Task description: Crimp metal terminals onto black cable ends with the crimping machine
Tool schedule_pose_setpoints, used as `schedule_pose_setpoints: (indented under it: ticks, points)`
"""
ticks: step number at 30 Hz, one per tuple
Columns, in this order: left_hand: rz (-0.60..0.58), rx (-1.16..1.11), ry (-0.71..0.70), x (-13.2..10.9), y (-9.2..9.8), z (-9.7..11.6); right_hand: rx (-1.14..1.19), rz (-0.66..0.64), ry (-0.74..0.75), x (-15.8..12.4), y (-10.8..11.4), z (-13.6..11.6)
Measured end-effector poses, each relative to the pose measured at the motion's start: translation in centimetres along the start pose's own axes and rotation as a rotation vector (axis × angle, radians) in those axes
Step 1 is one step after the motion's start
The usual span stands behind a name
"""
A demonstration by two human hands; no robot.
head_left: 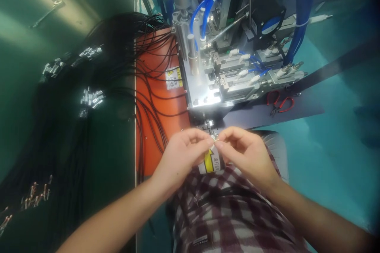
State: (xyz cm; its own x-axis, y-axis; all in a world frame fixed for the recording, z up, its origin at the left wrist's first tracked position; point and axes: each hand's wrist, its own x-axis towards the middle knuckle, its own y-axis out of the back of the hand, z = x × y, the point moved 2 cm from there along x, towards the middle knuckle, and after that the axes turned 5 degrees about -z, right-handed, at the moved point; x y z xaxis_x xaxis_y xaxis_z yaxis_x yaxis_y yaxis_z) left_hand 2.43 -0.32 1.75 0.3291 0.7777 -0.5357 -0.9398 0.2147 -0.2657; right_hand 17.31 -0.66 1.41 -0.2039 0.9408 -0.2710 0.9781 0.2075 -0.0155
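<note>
My left hand (185,150) and my right hand (246,152) meet fingertip to fingertip at the front of a metal machine (204,93). Both are closed in a pinch, thumb against forefinger. A tiny pale piece (216,140) shows between the fingertips; it is too small and covered to name. Just beneath the hands is a white label with a yellow arrow (209,162), partly hidden by the fingers. Small metal parts (209,124) of the machine sit right behind the fingertips.
Black cables (154,99) cross the orange base plate (179,126) on the left. Bundles with shiny metal ends (91,98) lie on the dark green surface (101,158). Red-handled pliers (279,104) rest at the right. Blue air hoses (301,12) arch above the machine.
</note>
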Motion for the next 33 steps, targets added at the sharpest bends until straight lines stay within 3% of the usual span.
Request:
schedule_pose_setpoints:
  ticks: [16,22,28,33]
  points:
    - [-0.031,-0.040,-0.009,-0.1,-0.2,0.0,0.044,0.061,0.005,-0.5,-0.6,0.0]
    - [0.054,0.094,-0.028,-0.2,0.2,-0.1,0.057,0.038,-0.080,-0.3,0.1,0.0]
    - [0.066,0.111,-0.036,-0.2,0.3,-0.4,-0.098,0.000,0.005,0.1,0.5,0.0]
    - [0.058,0.127,-0.039,-0.1,0.3,-0.3,-0.445,-0.072,0.176,0.5,0.1,-0.3]
